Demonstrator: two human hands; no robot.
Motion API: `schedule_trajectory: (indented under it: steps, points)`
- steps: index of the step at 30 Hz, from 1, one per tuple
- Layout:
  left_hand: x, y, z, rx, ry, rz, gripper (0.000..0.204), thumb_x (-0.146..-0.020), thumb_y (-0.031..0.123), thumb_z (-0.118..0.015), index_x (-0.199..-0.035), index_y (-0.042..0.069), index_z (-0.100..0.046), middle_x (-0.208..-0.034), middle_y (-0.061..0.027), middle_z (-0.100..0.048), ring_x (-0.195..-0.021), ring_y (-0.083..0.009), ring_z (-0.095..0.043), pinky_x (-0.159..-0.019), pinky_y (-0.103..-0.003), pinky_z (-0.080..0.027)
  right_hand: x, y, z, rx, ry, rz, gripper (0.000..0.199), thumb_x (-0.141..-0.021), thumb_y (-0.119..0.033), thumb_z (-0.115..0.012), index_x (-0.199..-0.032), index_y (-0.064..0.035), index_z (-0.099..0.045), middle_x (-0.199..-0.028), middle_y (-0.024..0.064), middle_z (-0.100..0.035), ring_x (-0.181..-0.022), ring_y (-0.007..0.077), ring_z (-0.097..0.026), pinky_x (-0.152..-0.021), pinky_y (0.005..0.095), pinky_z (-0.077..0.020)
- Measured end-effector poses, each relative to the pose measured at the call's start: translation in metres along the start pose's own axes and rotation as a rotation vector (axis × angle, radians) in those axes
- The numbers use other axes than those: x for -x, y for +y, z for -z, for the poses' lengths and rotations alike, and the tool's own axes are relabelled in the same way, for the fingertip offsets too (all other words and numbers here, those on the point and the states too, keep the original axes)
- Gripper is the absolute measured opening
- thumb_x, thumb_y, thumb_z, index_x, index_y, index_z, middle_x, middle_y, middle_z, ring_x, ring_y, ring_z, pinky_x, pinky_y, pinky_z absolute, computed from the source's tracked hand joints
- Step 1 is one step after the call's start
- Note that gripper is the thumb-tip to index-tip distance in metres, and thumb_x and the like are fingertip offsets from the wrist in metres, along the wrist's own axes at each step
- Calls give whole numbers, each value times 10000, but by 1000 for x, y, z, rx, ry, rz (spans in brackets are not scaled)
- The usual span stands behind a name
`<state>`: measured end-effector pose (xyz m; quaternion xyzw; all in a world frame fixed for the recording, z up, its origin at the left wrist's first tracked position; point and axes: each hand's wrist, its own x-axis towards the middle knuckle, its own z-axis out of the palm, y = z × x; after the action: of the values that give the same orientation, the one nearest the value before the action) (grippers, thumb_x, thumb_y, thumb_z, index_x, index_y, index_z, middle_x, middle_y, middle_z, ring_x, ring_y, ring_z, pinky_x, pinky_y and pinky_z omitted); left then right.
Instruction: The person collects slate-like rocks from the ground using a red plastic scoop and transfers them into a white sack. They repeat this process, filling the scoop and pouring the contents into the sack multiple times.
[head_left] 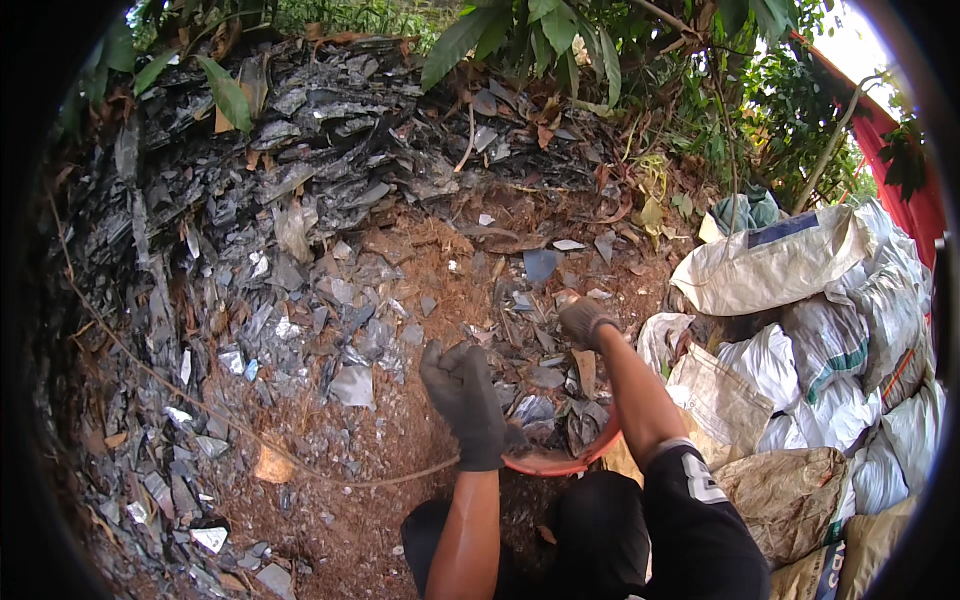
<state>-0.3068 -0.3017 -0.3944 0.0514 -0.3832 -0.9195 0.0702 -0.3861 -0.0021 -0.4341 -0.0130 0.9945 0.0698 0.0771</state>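
Grey broken bits [352,386] lie on brown dirt [400,430]. The left hand [463,395], in a dark glove [480,430], has bent fingers; I cannot tell if it grips anything. A red tub [545,466] with more bits in it sits by the knees [600,520], maybe so 2 hands can reach it. The right hand [585,322] is low past the tub; its grip is hidden. Sacks [770,262] are piled up, maybe to stay together. 1 black sleeve [690,520] has a white mark; sack print is hard to read.
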Motion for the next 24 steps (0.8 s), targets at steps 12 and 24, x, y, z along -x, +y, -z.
schedule_trajectory:
  steps: [12,24]
  points:
    - [-4,6,13,-8,34,15,560,-899,36,-656,-1366,-54,-359,-1021,-70,-560,-875,-100,-524,-751,-251,-466,124,-125,55,-604,-26,-230,328,-874,-255,-611,-981,54,-635,-898,291,-688,-897,433,-687,-810,478,-518]
    - [15,2,-1,32,17,0,578,-901,26,-655,-1385,-44,-346,-1092,-89,-556,-877,-100,-533,-724,-246,-470,-5,-34,-7,351,-192,164,309,-868,-151,-563,-1127,0,-642,-899,295,-697,-862,429,-708,-736,485,-549]
